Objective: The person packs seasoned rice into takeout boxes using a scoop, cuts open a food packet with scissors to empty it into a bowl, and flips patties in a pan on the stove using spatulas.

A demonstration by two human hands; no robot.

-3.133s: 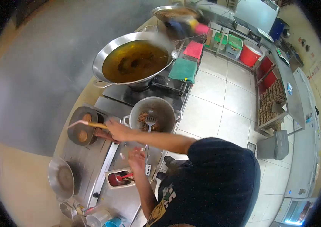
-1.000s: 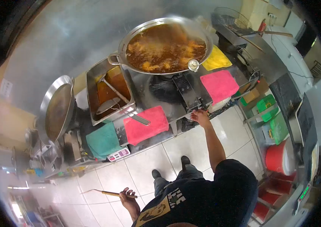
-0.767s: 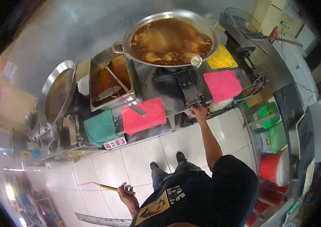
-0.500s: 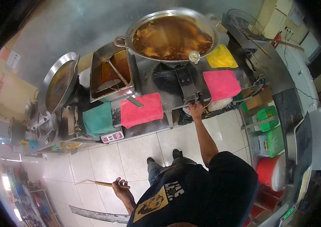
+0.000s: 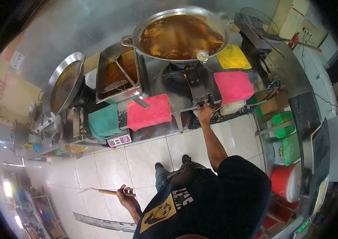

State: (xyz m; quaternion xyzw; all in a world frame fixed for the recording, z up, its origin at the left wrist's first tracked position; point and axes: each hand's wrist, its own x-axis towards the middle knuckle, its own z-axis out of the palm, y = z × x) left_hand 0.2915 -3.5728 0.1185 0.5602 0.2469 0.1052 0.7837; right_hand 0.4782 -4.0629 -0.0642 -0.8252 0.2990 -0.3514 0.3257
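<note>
My right hand (image 5: pixel 205 113) reaches forward with its fingers closed around the control knob (image 5: pixel 203 103) at the front end of a black burner control box (image 5: pixel 194 84). Beyond the box, a big wok (image 5: pixel 134 35) of steaming brown oil sits on the stove; a round thermometer dial (image 5: pixel 202 55) is at its near rim. Low at the left, over the floor, my left hand (image 5: pixel 127 199) is closed around the wooden handle of a thin tool (image 5: pixel 107 192). The tool's narrow, pale end points left, too fine to make out.
A steel oil tray (image 5: pixel 117 96) with a spatula (image 5: pixel 126 73) lies left of the wok, and a second wok (image 5: pixel 77 59) beyond. Pink (image 5: pixel 149 112), green (image 5: pixel 104 121) and yellow (image 5: pixel 233 57) cloths line the counter. A wire strainer (image 5: pixel 259 22) rests at right.
My right hand has shifted slightly at the knob, and a dark lever shows more plainly above its fingers. My left hand holds the thin tool almost as before. The view has moved slightly.
</note>
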